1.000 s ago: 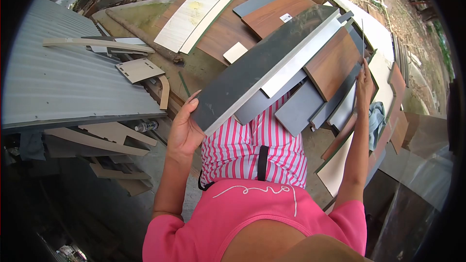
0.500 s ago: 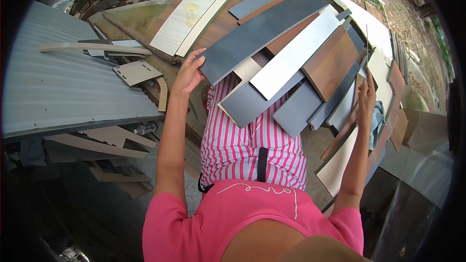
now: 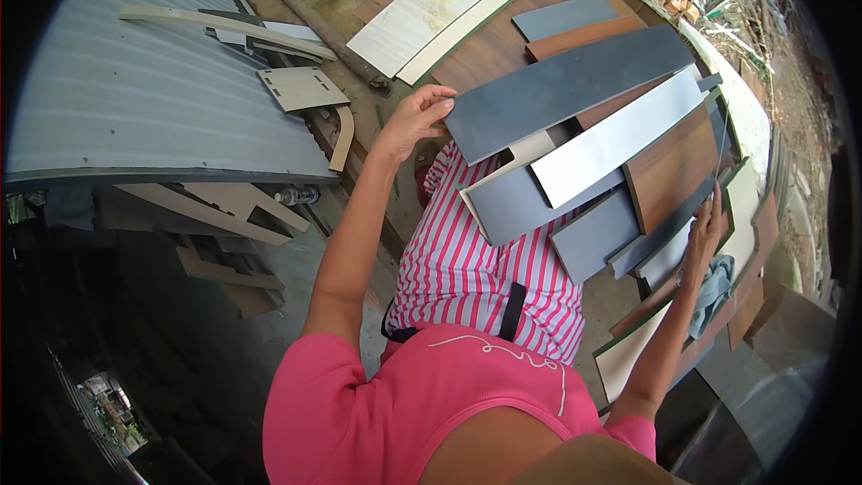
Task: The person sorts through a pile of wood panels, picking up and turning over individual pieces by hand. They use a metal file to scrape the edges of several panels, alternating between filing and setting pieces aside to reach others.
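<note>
My left hand [image 3: 415, 124] is closed on the near-left end of a long dark grey board [image 3: 566, 90], thumb on top and fingers at its edge. This board lies at a slant over a pile of other boards. Beside it are a white board [image 3: 620, 135], a brown wood-grain board [image 3: 675, 162] and grey boards [image 3: 588, 238], overlapping in front of my striped trousers. At the right side of the pile, my right hand [image 3: 704, 232] is closed, with a thin line rising above its fingers; I cannot tell what it holds.
A long off-white panel [image 3: 458, 0] lies at the far side over a brown sheet. To the left is a corrugated metal surface [image 3: 171, 90] with board offcuts [image 3: 303, 88] at its edge. A bluish cloth [image 3: 714, 292] hangs near my right forearm among more panels.
The whole view has turned, so the boards and both hands appear further right and lower. My left hand keeps its hold on the dark grey board; my right hand stays beside the pile.
</note>
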Demonstrator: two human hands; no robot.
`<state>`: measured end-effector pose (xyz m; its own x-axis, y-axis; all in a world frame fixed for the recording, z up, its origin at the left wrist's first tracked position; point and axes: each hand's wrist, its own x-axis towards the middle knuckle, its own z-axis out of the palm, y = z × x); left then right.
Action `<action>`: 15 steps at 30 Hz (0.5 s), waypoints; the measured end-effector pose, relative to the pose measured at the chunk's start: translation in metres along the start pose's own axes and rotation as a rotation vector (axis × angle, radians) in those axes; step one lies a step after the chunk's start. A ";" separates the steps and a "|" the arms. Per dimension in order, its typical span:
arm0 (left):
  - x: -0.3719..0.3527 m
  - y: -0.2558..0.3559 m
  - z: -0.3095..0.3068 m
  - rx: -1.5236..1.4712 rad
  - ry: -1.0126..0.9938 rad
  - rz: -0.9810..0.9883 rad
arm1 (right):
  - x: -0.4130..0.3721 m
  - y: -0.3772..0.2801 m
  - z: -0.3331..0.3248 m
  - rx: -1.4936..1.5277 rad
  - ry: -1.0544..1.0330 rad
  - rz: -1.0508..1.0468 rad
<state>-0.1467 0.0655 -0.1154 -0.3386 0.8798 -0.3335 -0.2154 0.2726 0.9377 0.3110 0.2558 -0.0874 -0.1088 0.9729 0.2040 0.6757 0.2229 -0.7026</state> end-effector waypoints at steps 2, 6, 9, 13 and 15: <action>0.003 -0.013 -0.013 -0.106 0.126 -0.085 | -0.001 -0.005 -0.002 -0.010 -0.002 -0.001; 0.022 -0.036 -0.029 -0.353 0.393 -0.165 | -0.010 -0.013 -0.003 0.084 -0.035 0.118; 0.043 -0.036 -0.030 -0.455 0.485 -0.147 | -0.012 -0.001 -0.002 0.059 -0.010 0.067; 0.052 -0.035 -0.021 -0.492 0.575 -0.143 | -0.019 -0.005 -0.009 0.066 -0.015 0.072; 0.036 -0.023 -0.007 -0.416 0.592 -0.067 | -0.024 0.000 -0.013 0.106 0.015 0.060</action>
<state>-0.1607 0.0884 -0.1499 -0.7261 0.4757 -0.4964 -0.5438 0.0444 0.8381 0.3229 0.2318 -0.0837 -0.0591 0.9838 0.1690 0.5999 0.1703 -0.7818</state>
